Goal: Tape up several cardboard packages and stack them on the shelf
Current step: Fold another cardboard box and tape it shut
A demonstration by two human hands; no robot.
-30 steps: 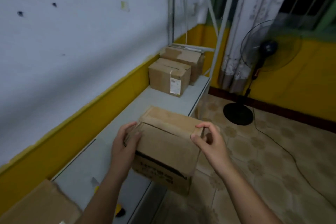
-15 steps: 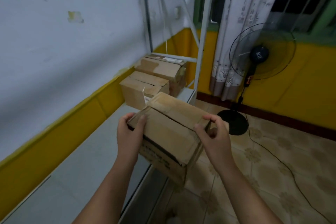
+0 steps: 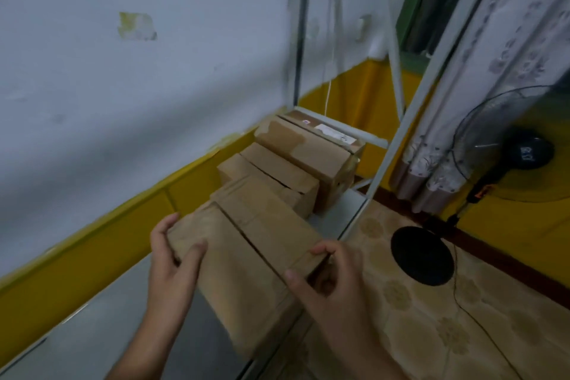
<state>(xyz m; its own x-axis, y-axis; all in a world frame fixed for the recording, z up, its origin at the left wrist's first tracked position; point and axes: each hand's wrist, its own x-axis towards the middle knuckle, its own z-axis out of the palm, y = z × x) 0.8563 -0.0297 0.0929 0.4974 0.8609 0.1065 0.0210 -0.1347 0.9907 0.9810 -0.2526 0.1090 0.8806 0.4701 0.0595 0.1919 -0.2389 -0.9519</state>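
Note:
I hold a taped brown cardboard box [image 3: 246, 244] over the grey shelf [image 3: 101, 327], close to the shelf's far end. My left hand [image 3: 175, 268] grips its near left corner, thumb on top. My right hand [image 3: 333, 281] grips its near right corner, fingers curled over the edge. Just beyond the held box sits a smaller cardboard box [image 3: 277, 176] on the shelf. Behind that one stands a taller box [image 3: 311, 151] with a white label, against the shelf's end rail. The held box's far end hides part of the smaller box.
A white and yellow wall runs along the shelf's left side. White metal shelf posts [image 3: 398, 145] rise at the far end and front edge. On the patterned floor to the right stands a black pedestal fan [image 3: 505, 151] with its round base [image 3: 422, 256], beside a curtain [image 3: 462, 120].
I have carried the box forward along the shelf toward the two boxes at its far end. Both hands keep the same hold on its near corners.

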